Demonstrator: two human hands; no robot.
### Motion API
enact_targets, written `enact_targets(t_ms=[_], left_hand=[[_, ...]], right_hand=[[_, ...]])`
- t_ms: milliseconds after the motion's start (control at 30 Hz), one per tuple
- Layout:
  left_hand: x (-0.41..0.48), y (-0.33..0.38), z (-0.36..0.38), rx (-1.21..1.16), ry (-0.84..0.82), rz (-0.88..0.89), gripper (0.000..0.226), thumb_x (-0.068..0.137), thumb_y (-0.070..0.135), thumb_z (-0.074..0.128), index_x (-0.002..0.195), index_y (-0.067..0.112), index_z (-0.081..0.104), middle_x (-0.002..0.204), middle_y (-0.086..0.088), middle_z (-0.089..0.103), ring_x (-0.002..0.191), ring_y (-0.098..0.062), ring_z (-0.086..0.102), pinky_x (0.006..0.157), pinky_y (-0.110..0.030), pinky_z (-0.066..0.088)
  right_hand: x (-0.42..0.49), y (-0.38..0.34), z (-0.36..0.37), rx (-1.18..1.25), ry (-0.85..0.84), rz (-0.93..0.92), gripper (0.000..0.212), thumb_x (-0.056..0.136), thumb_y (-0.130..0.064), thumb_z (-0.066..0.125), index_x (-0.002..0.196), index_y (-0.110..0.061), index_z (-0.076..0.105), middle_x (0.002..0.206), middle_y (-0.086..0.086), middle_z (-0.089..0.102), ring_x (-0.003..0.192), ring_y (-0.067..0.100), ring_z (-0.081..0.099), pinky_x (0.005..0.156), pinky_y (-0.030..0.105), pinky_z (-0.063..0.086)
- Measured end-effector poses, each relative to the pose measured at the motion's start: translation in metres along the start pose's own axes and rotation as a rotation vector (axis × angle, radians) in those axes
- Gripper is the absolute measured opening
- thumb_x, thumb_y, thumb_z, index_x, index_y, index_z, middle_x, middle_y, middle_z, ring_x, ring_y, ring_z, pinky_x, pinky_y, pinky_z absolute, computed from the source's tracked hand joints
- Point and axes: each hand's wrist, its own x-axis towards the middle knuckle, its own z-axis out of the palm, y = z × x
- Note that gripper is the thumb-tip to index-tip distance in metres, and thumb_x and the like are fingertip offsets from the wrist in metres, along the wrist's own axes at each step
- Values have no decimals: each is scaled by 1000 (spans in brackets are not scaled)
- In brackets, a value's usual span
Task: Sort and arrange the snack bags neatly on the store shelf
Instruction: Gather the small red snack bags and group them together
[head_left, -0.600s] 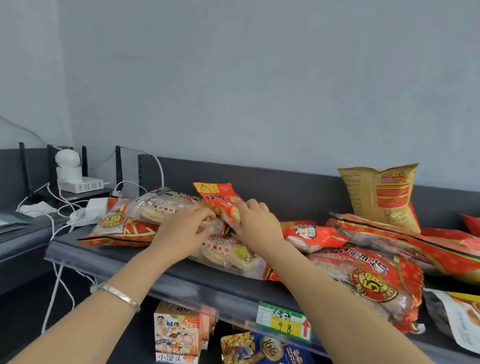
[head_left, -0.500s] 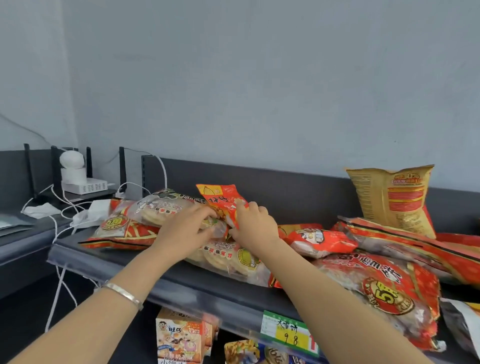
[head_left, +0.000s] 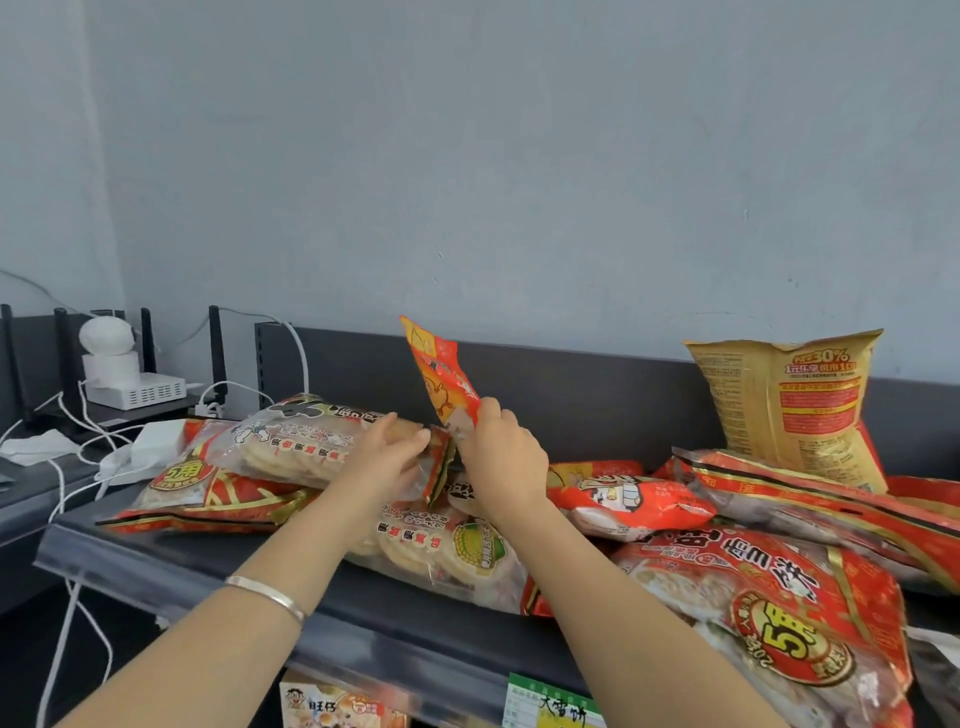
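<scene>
Your right grip (head_left: 498, 452) pinches the small red snack bag (head_left: 441, 371) by its lower edge, upright above the shelf (head_left: 208, 561). Your left grip (head_left: 387, 457) rests flat on the rice-cracker bag (head_left: 301, 441). Expect light, slippery film; hold the seam.

Small bag (head_left: 441, 374) is red-orange, perhaps cartoon-printed; upright bag (head_left: 789, 405) gold.
</scene>
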Motion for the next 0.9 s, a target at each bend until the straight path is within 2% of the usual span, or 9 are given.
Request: enact_targets(t_ms=[67, 167, 267, 333, 400, 533, 700, 833, 900], left_hand=[[2, 1, 11, -292, -95, -126, 62, 89, 29, 63, 142, 16, 34, 140, -10, 47, 122, -29, 52, 102, -41, 44], [2, 3, 24, -346, -180, -137, 34, 88, 37, 62, 111, 13, 55, 117, -10, 63, 104, -25, 62, 82, -40, 52], [7, 2, 32, -378, -66, -161, 40, 85, 30, 67, 120, 17, 53, 102, -9, 66, 95, -24, 65, 74, -39, 53], [10, 0, 35, -375, 7, -178, 36, 84, 26, 69, 116, 19, 54, 92, -4, 65, 87, -24, 63, 70, -36, 52], [13, -3, 41, -346, 72, -189, 38, 85, 21, 68, 118, 18, 50, 98, -7, 66, 85, -26, 64, 70, -38, 53], [14, -1, 53, -286, 103, -110, 27, 88, 10, 61, 110, 18, 48, 105, -10, 65, 91, -27, 63, 86, -45, 51], [18, 4, 65, -171, 81, 14, 39, 87, 6, 61, 120, 12, 42, 114, -10, 60, 101, -26, 60, 88, -42, 48], [19, -2, 69, -128, 66, -25, 44, 88, 13, 61, 125, 18, 36, 120, -7, 57, 107, -26, 57, 95, -47, 44], [17, -4, 68, -93, 32, -32, 57, 86, 13, 66, 131, 22, 32, 122, -2, 55, 112, -26, 54, 99, -50, 41]], right_hand=[[-5, -2, -4, 52, 38, -49, 30, 100, -26, 42, 127, -12, 44, 114, 8, 60, 97, 29, 62, 71, 36, 51], [-16, -6, -5, 120, -17, -165, 31, 100, -29, 43, 124, -11, 49, 115, 10, 59, 102, 30, 59, 75, 36, 49], [-26, -6, -14, 108, -179, -246, 38, 94, -25, 49, 129, -8, 47, 122, 13, 55, 110, 31, 54, 85, 35, 45], [-26, -2, -27, 93, -324, -286, 38, 95, -22, 47, 129, -5, 46, 122, 15, 54, 110, 33, 54, 85, 36, 43], [-18, 7, -44, 122, -432, -290, 35, 98, -21, 42, 129, -7, 49, 122, 14, 58, 109, 31, 56, 84, 37, 44], [9, 43, -71, 70, -413, -103, 38, 99, -21, 41, 134, -9, 52, 134, 10, 57, 120, 27, 54, 99, 38, 46], [20, 88, -72, -214, -638, 89, 40, 94, -36, 51, 120, -5, 55, 118, 10, 59, 107, 27, 59, 75, 31, 46], [11, 104, -59, -212, -835, 229, 80, 80, -65, 59, 140, -15, 44, 141, 5, 48, 125, 26, 49, 97, 35, 44], [12, 104, -52, -223, -897, 301, 92, 69, -67, 66, 145, -23, 37, 147, 3, 41, 131, 28, 43, 105, 42, 41]])
